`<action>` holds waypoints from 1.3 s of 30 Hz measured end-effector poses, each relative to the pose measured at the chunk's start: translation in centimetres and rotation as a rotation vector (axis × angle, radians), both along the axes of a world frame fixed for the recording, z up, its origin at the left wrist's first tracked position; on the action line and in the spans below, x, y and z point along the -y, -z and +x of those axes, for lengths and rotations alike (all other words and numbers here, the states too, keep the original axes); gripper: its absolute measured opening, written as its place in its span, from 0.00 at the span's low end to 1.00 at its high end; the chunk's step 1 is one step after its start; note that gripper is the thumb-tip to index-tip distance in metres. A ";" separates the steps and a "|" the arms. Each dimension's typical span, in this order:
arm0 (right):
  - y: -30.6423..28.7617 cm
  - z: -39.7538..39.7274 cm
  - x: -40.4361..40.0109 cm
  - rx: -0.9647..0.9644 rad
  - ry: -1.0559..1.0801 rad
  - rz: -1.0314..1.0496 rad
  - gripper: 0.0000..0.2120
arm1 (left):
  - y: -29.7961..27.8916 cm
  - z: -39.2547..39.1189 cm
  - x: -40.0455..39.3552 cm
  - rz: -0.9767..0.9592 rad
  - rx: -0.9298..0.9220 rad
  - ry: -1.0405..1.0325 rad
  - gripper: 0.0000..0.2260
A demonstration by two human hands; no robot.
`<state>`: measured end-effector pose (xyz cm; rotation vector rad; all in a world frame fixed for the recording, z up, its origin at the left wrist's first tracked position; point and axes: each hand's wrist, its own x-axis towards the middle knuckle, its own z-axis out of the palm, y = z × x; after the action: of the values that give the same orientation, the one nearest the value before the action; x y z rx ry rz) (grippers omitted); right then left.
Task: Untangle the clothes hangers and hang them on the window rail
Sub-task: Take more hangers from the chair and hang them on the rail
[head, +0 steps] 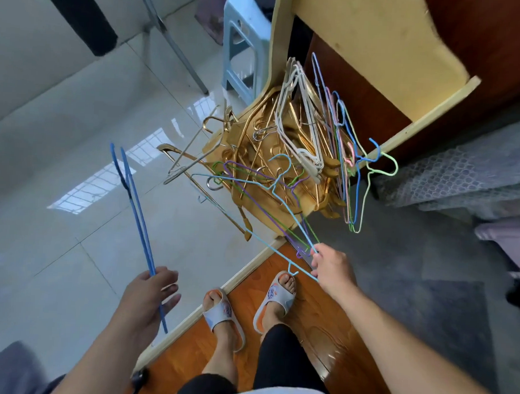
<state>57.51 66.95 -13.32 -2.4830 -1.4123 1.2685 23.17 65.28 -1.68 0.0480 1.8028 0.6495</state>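
Hangers (287,168) are heaped in a tangle on the floor against the cabinet's (378,47) corner. Light blue hanger (251,235), running lengthwise from the heap, is pinched by the nearer right hand (331,268). Dark blue hanger (136,209) is gripped by the left hand (150,299), well apart.

glossy pale tiled floor (76,147), tangled heap of gold, white and coloured wire hangers (287,156) lying at its edge, wooden floor strip (313,315) under two slippered feet (248,303), pale blue plastic stool (244,44) standing behind

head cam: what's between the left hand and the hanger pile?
Only bare glossy tile floor. The left hand holds a dark blue hanger clear of the hanger pile; nothing else lies between.
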 end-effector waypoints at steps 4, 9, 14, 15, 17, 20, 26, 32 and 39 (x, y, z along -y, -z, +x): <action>-9.2 -3.5 -0.1 -0.190 0.053 0.048 0.12 | -4.5 -1.0 0.4 0.049 0.005 -0.102 0.08; -19.8 -8.1 -4.4 -0.467 -0.015 0.174 0.14 | -11.6 -3.4 1.8 0.185 -0.017 -0.225 0.02; -27.6 -13.6 -9.5 -0.759 -0.038 0.122 0.13 | -16.3 -7.2 2.3 0.354 -0.086 -0.313 0.09; -28.8 -14.7 -9.8 -0.819 -0.046 0.106 0.13 | -17.0 -8.2 2.4 0.387 -0.088 -0.334 0.14; -31.1 -17.6 -10.4 -0.897 -0.065 0.134 0.13 | -19.0 -10.8 2.1 0.444 -0.106 -0.331 0.16; -34.6 -24.4 -10.6 -0.984 -0.092 0.147 0.28 | -22.1 -16.6 2.7 0.534 -0.100 -0.366 0.15; -40.0 -39.2 -10.7 -1.216 -0.062 0.208 0.08 | -28.4 -29.3 4.6 0.718 -0.056 -0.331 0.15; -48.8 -54.5 -10.7 -1.231 -0.211 0.300 0.10 | -39.0 -43.6 5.5 0.797 -0.232 -0.305 0.16; -52.8 -66.3 -12.7 -1.096 -0.287 0.304 0.10 | -44.2 -53.3 3.6 0.884 -0.331 -0.450 0.09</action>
<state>-8.74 79.63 39.46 -1.0346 -1.4283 1.8187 -30.17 61.64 42.49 0.3663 1.7054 1.8118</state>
